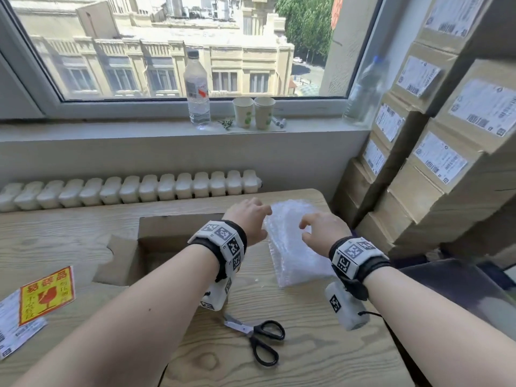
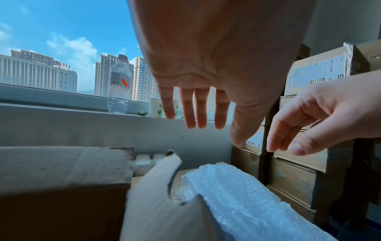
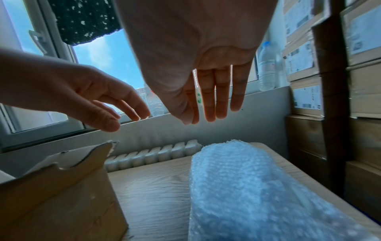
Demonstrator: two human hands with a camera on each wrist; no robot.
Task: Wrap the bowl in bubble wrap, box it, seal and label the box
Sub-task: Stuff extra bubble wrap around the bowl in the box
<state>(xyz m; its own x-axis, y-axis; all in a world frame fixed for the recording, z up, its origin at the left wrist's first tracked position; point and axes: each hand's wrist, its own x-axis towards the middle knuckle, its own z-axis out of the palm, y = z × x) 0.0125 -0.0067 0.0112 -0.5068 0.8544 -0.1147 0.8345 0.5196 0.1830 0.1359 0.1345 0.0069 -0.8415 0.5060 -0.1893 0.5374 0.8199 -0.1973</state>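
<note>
A folded stack of clear bubble wrap (image 1: 293,241) lies on the wooden table (image 1: 83,236) at the right; it also shows as bubble wrap (image 2: 237,195) and bubble wrap (image 3: 247,187). Left of it stands an open cardboard box (image 1: 167,233) with its flaps out. My left hand (image 1: 248,219) hovers over the wrap's left edge, fingers straight and loose, holding nothing. My right hand (image 1: 321,230) hovers over the wrap's right side, also loose and empty. In the wrist views the left hand (image 2: 198,114) and right hand (image 3: 210,106) hang above the wrap without touching it. No bowl is visible.
Black-handled scissors (image 1: 257,339) lie near the front of the table. A red and yellow fragile sticker (image 1: 47,294) and a shipping label (image 1: 14,328) sit at the left edge. Labelled cardboard boxes (image 1: 446,152) are stacked at the right. A water bottle (image 1: 196,88) and two paper cups (image 1: 254,111) stand on the windowsill.
</note>
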